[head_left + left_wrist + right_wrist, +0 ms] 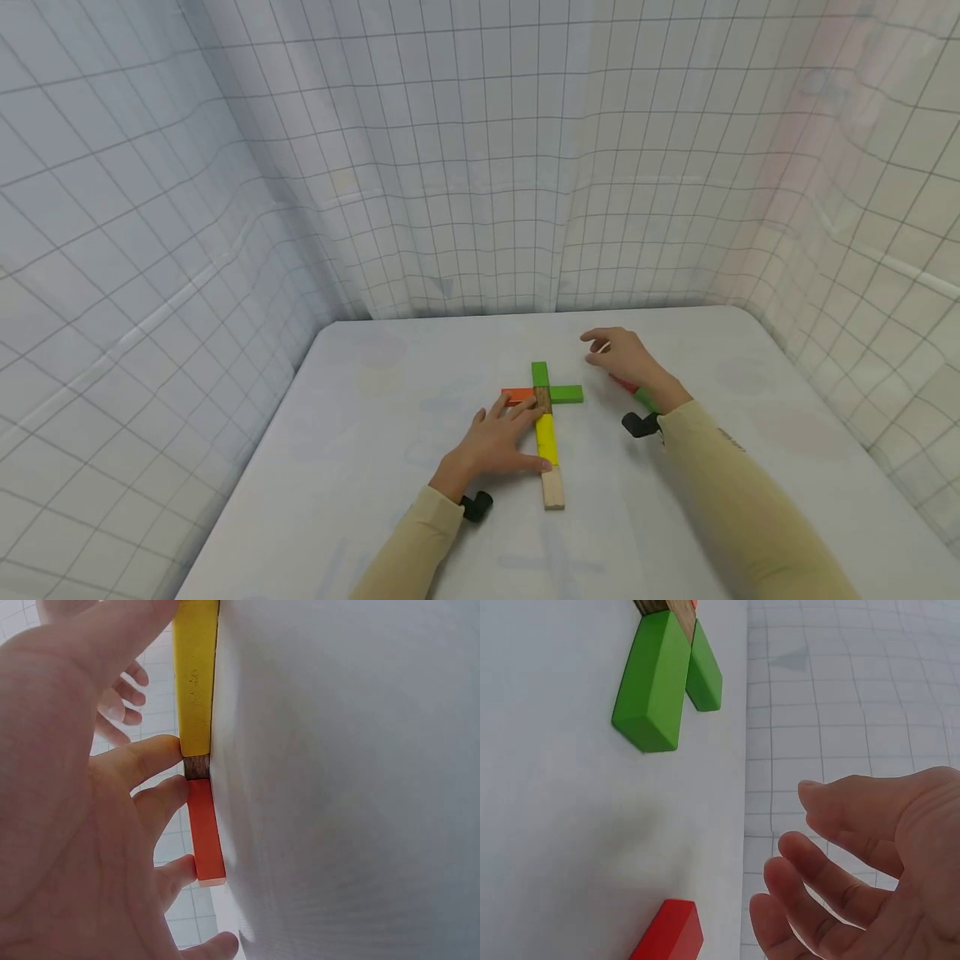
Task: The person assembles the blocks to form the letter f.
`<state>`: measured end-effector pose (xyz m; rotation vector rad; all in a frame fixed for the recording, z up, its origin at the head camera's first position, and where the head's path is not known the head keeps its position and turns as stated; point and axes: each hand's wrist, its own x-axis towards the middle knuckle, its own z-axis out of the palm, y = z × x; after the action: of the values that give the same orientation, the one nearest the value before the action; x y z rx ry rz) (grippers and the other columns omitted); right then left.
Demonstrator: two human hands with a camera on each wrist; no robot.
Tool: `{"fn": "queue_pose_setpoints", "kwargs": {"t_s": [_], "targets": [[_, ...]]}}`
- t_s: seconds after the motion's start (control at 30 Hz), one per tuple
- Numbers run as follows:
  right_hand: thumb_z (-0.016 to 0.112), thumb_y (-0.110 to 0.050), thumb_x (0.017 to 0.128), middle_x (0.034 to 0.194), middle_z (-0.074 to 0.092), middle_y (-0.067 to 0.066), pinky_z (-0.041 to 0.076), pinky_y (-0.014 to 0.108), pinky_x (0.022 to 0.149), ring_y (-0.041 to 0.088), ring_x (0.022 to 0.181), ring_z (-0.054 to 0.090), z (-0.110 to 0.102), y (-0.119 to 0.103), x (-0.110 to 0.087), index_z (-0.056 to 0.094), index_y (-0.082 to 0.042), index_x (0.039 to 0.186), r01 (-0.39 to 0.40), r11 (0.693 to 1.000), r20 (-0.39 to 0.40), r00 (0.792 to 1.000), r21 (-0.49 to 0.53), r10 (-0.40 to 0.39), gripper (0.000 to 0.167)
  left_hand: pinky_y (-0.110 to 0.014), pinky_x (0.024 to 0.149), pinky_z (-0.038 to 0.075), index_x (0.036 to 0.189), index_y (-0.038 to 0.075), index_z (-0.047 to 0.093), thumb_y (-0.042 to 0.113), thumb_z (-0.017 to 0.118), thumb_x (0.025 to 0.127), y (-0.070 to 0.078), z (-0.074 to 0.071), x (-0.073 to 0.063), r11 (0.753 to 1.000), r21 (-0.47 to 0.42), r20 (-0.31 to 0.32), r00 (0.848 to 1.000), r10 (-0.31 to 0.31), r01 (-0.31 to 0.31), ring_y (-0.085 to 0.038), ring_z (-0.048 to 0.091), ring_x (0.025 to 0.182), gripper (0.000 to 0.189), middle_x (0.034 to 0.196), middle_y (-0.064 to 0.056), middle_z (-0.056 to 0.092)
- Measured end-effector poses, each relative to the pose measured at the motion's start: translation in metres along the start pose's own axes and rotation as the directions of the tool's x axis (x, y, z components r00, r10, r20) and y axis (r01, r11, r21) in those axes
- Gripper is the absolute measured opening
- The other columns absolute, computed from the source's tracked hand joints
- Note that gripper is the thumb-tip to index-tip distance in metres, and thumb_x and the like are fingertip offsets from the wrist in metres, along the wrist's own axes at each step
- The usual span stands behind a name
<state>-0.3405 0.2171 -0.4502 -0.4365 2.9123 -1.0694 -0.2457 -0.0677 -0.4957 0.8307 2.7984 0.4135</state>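
Note:
Blocks lie end to end in a cross on the table: a green block (539, 372) at the top, a brown one (543, 402) at the crossing, an orange-red one (514, 392) to the left and another green one (567, 393) to the right. Below run a yellow stretch (547, 440) and a pale wooden block (553, 490). My left hand (491, 443) rests spread on the cross, fingertips against the orange-red block and brown block, thumb by the yellow's lower end. Raised to the right, my right hand (627, 360) is loosely bent and holds nothing.
A red block (622, 383) and a green block (647, 401) lie under my right wrist, partly hidden by it. The white table (360, 467) is enclosed at the back and sides by grid-patterned white curtains (480, 167).

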Motion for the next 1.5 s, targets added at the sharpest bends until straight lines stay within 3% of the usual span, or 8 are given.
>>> {"fn": "queue_pose_setpoints", "kwargs": {"t_s": [0.3, 0.53, 0.73, 1.17, 1.5], "targets": [[0.069, -0.013, 0.094, 0.115, 0.065, 0.018, 0.052, 0.047, 0.086, 0.035, 0.107, 0.06, -0.013, 0.032, -0.011, 0.064, -0.004, 0.133, -0.061, 0.998, -0.016, 0.998, -0.002, 0.061, 0.041, -0.068, 0.114, 0.015, 0.159, 0.035, 0.03, 0.075, 0.062, 0.083, 0.001, -0.002, -0.002, 1.0, -0.018, 0.003, 1.0, 0.009, -0.009, -0.034, 0.007, 0.153, 0.092, 0.167, 0.01, 0.017], [0.069, -0.014, 0.094, 0.119, 0.063, 0.021, 0.055, 0.043, 0.082, 0.037, 0.108, 0.06, -0.019, 0.052, -0.022, 0.06, -0.002, 0.137, -0.089, 0.996, 0.024, 0.996, 0.006, 0.089, 0.045, -0.068, 0.114, 0.016, 0.159, 0.034, 0.031, 0.075, 0.062, 0.083, 0.0, -0.002, -0.002, 1.0, -0.017, -0.002, 1.0, 0.014, -0.014, -0.034, 0.007, 0.153, 0.093, 0.167, 0.009, 0.017], [0.069, -0.017, 0.096, 0.122, 0.06, 0.021, 0.055, 0.041, 0.082, 0.036, 0.107, 0.058, -0.019, 0.056, -0.029, 0.058, -0.003, 0.139, -0.15, 0.988, 0.057, 0.987, 0.025, 0.149, 0.047, -0.069, 0.113, 0.017, 0.159, 0.031, 0.032, 0.074, 0.063, 0.083, 0.0, -0.002, -0.004, 0.999, -0.026, -0.011, 1.0, 0.026, -0.027, -0.035, 0.007, 0.153, 0.093, 0.167, 0.008, 0.019], [0.071, -0.018, 0.095, 0.118, 0.063, 0.019, 0.055, 0.041, 0.083, 0.033, 0.103, 0.06, -0.014, 0.061, -0.03, 0.065, -0.003, 0.132, -0.186, 0.982, 0.049, 0.982, 0.016, 0.185, 0.04, -0.068, 0.114, 0.016, 0.159, 0.034, 0.03, 0.076, 0.061, 0.083, 0.0, 0.0, -0.003, 1.0, -0.025, -0.004, 1.0, 0.018, -0.018, -0.033, 0.005, 0.154, 0.093, 0.167, 0.01, 0.017], [0.071, -0.017, 0.095, 0.113, 0.066, 0.015, 0.054, 0.04, 0.08, 0.03, 0.098, 0.061, -0.01, 0.065, -0.029, 0.069, -0.006, 0.126, -0.138, 0.99, 0.034, 0.99, -0.002, 0.138, 0.033, -0.068, 0.114, 0.016, 0.159, 0.033, 0.032, 0.074, 0.063, 0.083, 0.0, -0.001, -0.003, 1.0, -0.022, -0.001, 1.0, 0.015, -0.015, -0.034, 0.007, 0.153, 0.092, 0.167, 0.008, 0.019]]}}
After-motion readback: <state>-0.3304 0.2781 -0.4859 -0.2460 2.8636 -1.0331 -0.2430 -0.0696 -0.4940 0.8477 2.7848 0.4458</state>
